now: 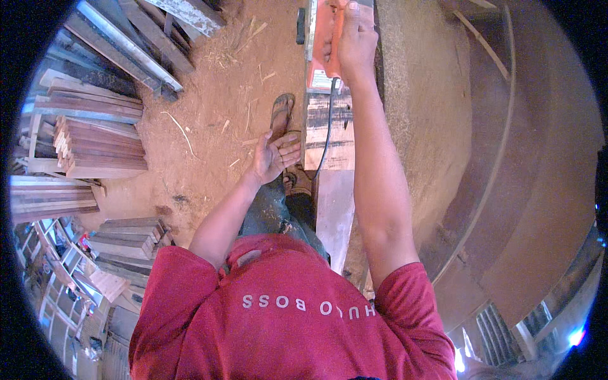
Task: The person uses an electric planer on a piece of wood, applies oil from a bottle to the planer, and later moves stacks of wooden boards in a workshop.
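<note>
One orange corded power tool (322,28), prob. an elec. planer by its look, sits over the dark-streaked timber (315,136) at top ctr; base contact is hidden. R hand (358,47) is wrapped round its handle, thumb lying fwd along the top, fingertips curled over on the L side. L hand (277,156) is empty, palm up, fingers loosely extended, just L of the timber, above the dirt floor (212,120).

Handling (judgement): tool prob. fairly heavy for 1 hand, motor wt. in the body; hard, stiff casing, not fragile in normal use, maybe slick w/ dust. Best hold = rear handle, where R hand is; a 2nd hand would suit the front of the body, fingers well clear of the underside. Black cord (330,120) looks soft & bendy; it trails back over the timber twd the wearer, so could snag. Timber looks stiff, prob. rough; pale board (334,209) lies nearer the body. More cut boards (104,149) stacked at L.
</note>
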A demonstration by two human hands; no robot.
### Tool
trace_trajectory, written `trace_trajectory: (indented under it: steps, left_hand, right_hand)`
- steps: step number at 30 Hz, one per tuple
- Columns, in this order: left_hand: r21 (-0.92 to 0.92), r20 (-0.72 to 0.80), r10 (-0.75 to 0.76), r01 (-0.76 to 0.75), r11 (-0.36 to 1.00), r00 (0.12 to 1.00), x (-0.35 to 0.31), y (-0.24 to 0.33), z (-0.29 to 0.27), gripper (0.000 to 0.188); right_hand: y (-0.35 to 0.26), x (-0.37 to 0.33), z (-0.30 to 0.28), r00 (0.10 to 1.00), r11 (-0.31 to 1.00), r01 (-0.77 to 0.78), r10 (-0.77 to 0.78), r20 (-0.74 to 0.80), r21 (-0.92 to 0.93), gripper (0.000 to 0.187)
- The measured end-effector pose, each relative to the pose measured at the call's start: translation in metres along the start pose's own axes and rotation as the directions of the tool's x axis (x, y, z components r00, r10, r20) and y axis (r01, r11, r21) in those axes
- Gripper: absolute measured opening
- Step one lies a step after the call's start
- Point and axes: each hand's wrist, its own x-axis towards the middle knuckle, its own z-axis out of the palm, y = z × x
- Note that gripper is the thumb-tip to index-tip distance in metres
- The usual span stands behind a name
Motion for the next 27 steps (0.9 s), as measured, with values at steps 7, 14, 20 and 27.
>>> trace_trajectory:
  steps: [7,14,20,27]
  left_hand:
    - [-0.235,0.383,-0.016,0.114,0.965,0.924,0.01,0.005,-0.04,0.077]
    - [0.034,-0.054,-0.042,0.044,0.998,0.998,0.001,0.006,0.005,0.075]
    - [-0.026,0.116,-0.03,0.033,0.999,0.993,0.012,0.002,-0.033,0.076]
    - [-0.047,-0.085,-0.094,0.09,0.995,0.992,-0.001,0.007,0.003,0.081]
  right_hand:
    - [-0.022,-0.212,-0.051,0.985,0.995,-0.102,0.102,0.141,-0.009,0.057]
    - [-0.016,-0.391,-0.091,0.892,0.893,-0.444,0.432,0.136,0.077,0.07]
    - [-0.036,-0.27,-0.064,0.878,0.868,-0.472,0.446,0.176,0.155,0.07]
    - [-0.019,-0.075,-0.023,0.991,0.995,-0.099,0.101,0.093,-0.028,0.058]
